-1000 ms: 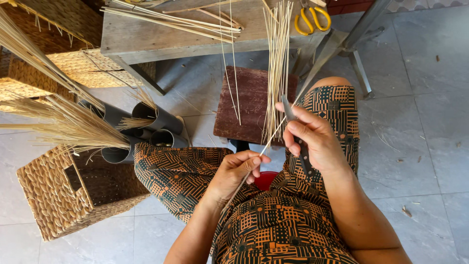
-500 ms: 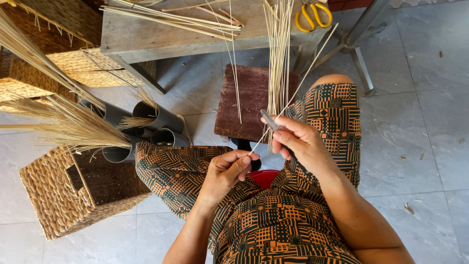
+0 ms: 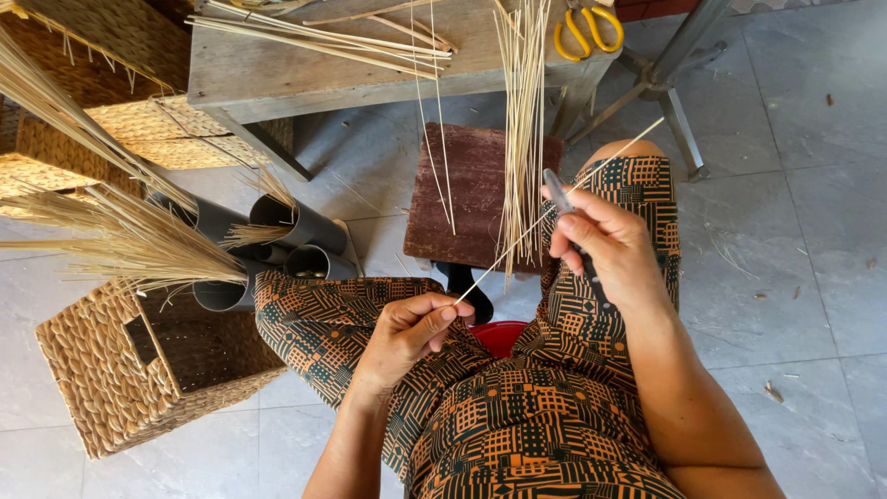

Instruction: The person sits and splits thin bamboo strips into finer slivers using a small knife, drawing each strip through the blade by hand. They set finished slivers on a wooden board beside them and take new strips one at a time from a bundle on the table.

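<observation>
A woven basket [image 3: 139,370] stands near left, seemingly holding nothing; grey tubes [image 3: 277,245] beside it hold straw. The step looks like stripping a reed [image 3: 554,208] (centre, above the lap): left hand [image 3: 407,333] pinches its near end, right hand [image 3: 605,245] grips a knife [image 3: 557,191] against it. Next calls for a steady draw.

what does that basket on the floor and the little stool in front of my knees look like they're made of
The basket looks woven from a thick, braided natural fibre, tan and matte, maybe seagrass or water hyacinth; the plaited strands show clearly. The stool seems to be wood, dark reddish-brown and worn, judging by its flat plank top with scuffed, uneven colour.
</observation>
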